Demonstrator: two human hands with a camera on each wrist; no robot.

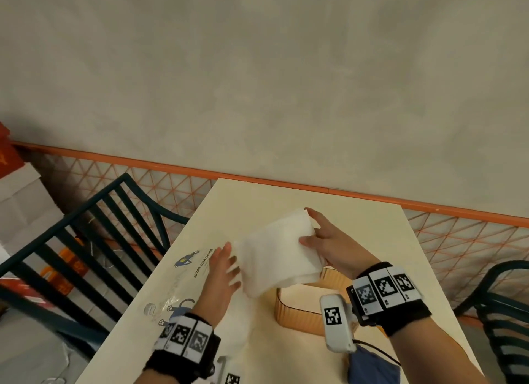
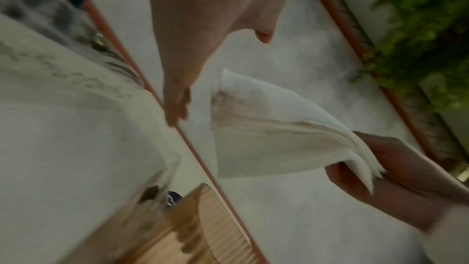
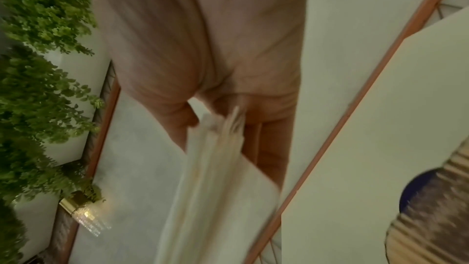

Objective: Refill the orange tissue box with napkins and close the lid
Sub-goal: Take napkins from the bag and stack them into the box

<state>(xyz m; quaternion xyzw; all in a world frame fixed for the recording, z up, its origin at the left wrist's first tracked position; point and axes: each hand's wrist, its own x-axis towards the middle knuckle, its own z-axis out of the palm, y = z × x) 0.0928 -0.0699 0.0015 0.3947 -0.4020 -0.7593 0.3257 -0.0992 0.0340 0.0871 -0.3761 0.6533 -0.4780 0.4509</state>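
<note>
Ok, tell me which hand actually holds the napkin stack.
The right hand pinches the napkin stack at its edge. The left hand is spread open beside it, gripping nothing.

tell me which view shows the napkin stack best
The head view: the whole napkin stack shows, gripped at one end by the right hand, with the left hand open beside it. The left wrist view shows its fanned edge, blurred. The right wrist view shows only layered edges at the fingers.
</note>
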